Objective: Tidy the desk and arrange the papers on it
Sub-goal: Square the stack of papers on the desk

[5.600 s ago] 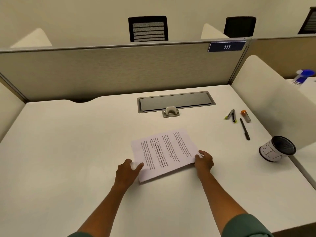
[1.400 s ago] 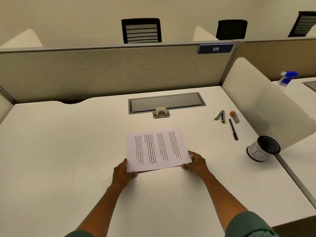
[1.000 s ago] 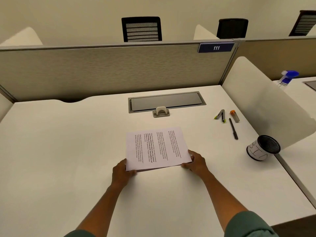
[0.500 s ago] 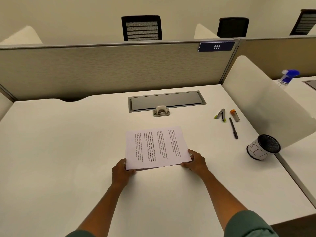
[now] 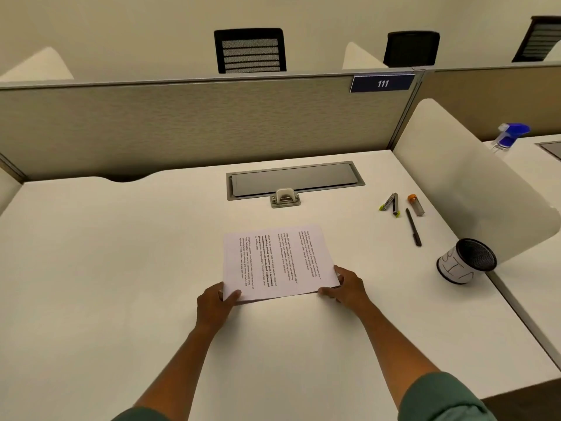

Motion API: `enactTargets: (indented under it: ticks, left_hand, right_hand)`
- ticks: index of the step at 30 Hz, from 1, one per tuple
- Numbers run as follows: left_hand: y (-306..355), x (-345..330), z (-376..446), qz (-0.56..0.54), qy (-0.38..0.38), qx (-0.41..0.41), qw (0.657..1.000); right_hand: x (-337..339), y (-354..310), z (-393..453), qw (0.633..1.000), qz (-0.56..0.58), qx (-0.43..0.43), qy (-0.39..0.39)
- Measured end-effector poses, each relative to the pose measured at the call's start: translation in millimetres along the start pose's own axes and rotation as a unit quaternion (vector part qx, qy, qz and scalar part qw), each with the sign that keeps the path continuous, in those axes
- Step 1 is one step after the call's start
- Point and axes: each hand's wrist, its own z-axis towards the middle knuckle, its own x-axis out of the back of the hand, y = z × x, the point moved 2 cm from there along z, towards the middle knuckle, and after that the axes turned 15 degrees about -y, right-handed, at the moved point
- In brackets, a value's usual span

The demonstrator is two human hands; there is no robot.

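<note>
Head view: we pinch the paper stack (image 5: 277, 262) at both near corners, left hand (image 5: 214, 305) and right hand (image 5: 346, 288), squaring it; next, likely the pens (image 5: 413, 226).

The middle of the desk (image 5: 91, 268) is taken up by the papers (image 5: 277, 262), held at their near corners by the left hand (image 5: 212, 305) and the right hand (image 5: 349, 288). Bare desk is seen to the left and in front. To the right, passage is narrowed by a black pen (image 5: 413, 226), two markers (image 5: 391, 204), an orange-capped tube (image 5: 416, 205) and a tipped pen cup (image 5: 466, 261). Beyond, the way is closed by the partition (image 5: 197, 123) and the white side screen (image 5: 473, 183).
</note>
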Motion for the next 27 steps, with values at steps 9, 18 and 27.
enactTargets:
  ticks: [9, 18, 27]
  left_hand:
    - [-11.9, -0.2, 20.2, -0.098, 0.046, 0.079, 0.991]
    - [-12.7, 2.2, 25.2, -0.161, 0.058, 0.129, 0.977]
    - [1.7, 3.8, 21.8, -0.209, 0.076, 0.126, 0.967]
  right_hand:
    - [1.2, 5.8, 1.5, 0.985, 0.155, -0.039, 0.064]
    - [5.8, 4.0, 2.2, 0.972, 0.21, -0.055, 0.089]
    - [14.5, 10.9, 15.4, 0.968, 0.232, -0.055, 0.083]
